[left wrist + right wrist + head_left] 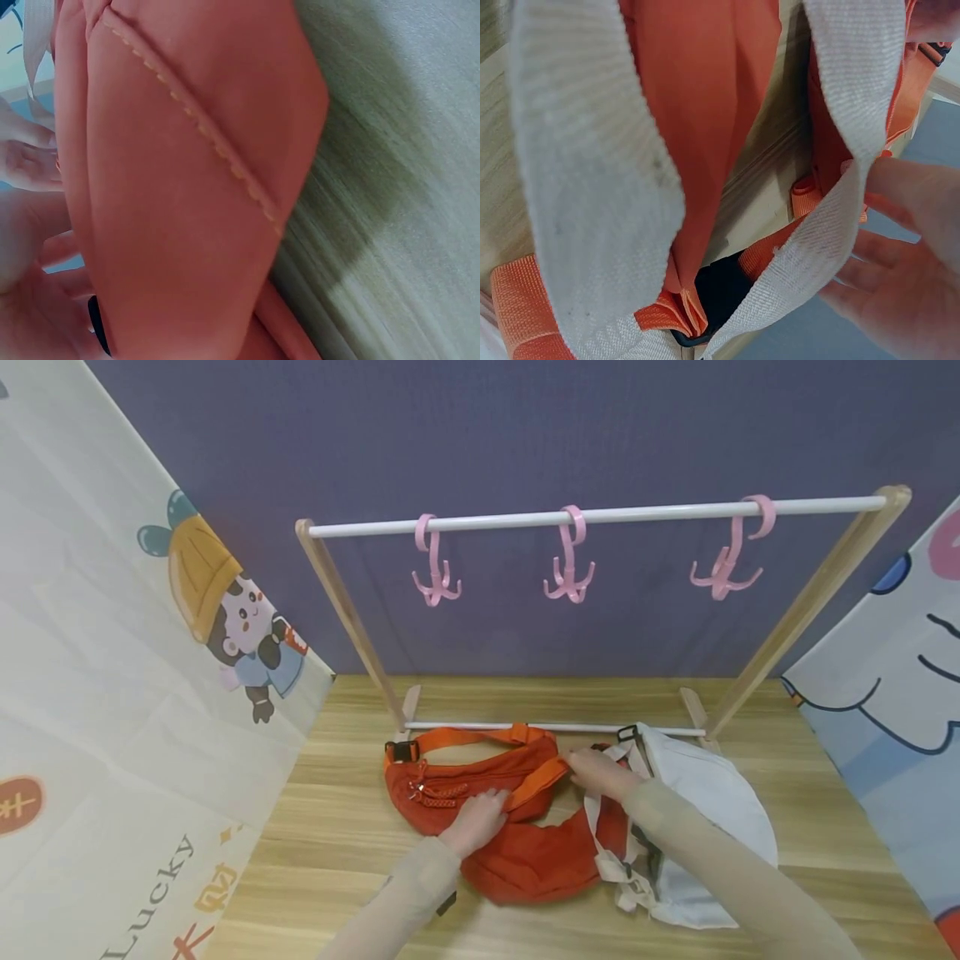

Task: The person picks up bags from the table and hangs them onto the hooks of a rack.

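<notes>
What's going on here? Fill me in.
A person's right hand pinches an orange strap in front of a zippered red-orange waist bag. The left hand is at the strap's lower stretch, its grip hard to make out. A white bag lies to the right on the wooden tabletop. Three pink hooks hang from the white rail, with nothing on them.

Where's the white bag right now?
In the head view, the white bag lies on the wooden surface, right of the lower red bag, near the rack's right foot. The person's right sleeve crosses over it.
</notes>
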{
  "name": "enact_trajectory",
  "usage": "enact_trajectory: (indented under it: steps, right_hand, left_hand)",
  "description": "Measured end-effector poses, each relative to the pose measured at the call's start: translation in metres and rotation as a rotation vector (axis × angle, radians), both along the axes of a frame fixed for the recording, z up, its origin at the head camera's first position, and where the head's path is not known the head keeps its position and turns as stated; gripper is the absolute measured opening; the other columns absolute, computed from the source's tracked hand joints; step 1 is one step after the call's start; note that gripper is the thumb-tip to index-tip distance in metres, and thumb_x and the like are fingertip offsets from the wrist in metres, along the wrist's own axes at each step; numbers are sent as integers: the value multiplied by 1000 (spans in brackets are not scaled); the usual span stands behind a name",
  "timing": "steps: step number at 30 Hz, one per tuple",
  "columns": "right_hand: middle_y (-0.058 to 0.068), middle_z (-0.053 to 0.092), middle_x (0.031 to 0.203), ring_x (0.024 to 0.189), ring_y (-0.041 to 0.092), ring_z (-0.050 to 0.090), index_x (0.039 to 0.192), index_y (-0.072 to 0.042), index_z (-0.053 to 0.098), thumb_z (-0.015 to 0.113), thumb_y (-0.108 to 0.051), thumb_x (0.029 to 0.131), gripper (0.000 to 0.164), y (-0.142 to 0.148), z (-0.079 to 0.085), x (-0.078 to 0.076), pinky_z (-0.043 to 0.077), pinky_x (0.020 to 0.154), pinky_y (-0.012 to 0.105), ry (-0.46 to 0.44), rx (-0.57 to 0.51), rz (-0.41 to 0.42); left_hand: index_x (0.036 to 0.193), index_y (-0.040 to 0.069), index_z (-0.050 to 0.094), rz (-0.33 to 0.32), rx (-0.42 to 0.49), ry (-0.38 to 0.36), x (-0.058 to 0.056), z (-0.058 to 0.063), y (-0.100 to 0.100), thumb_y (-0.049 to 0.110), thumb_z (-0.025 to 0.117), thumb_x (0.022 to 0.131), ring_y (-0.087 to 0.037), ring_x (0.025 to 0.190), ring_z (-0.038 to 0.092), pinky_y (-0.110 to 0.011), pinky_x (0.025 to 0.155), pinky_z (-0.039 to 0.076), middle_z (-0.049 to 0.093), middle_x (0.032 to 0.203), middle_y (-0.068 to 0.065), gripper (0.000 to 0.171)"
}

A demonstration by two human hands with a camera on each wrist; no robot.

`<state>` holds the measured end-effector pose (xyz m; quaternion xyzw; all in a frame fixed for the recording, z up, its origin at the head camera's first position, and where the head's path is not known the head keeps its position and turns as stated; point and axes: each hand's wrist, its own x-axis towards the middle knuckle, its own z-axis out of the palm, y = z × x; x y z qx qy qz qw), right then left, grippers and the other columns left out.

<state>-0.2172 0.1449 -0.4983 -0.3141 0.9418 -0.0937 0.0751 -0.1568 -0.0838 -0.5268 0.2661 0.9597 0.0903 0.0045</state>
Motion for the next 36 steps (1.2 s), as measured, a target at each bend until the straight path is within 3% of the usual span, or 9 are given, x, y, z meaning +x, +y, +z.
enact_trajectory:
  steps: [10,18,24,30,36]
  right_hand:
    - [16,64,86,79,30,62,100,3,61,61,0,83,18,-4,-1,0,50,70,37,63,-31,25]
    - [15,66,85,80,30,63,96,1,64,57,-3,87,12,-7,2,-1,51,70,37,33,-73,-10]
    - [11,65,78,72,28,63,92,-2,64,56,-2,85,11,-6,4,-2,50,63,36,129,-85,9]
    - [12,65,78,67,26,63,99,-1,63,55,-4,88,14,-10,12,0,49,57,35,177,-173,-53]
    - [11,67,86,70,23,64,103,-1,63,54,-8,90,18,-14,18,0,50,59,34,234,-233,-88]
  left_hand:
    - [98,7,64,-20,-2,65,0,-4,-1,10,60,84,-21,67,63,-29,51,47,65,81,-7,15]
    - [99,7,63,-17,22,88,1,1,-3,6,58,84,-19,68,63,-27,53,47,65,80,-5,16]
    - [99,5,61,15,110,99,0,7,-6,3,58,82,-20,65,63,-28,49,46,65,76,-5,17]
    - [108,2,59,38,237,13,-1,21,-10,2,55,86,-20,71,64,-29,57,49,66,81,-8,22]
    - [109,-1,59,45,346,28,-1,34,-14,1,52,87,-18,65,61,-30,57,48,65,79,-9,23]
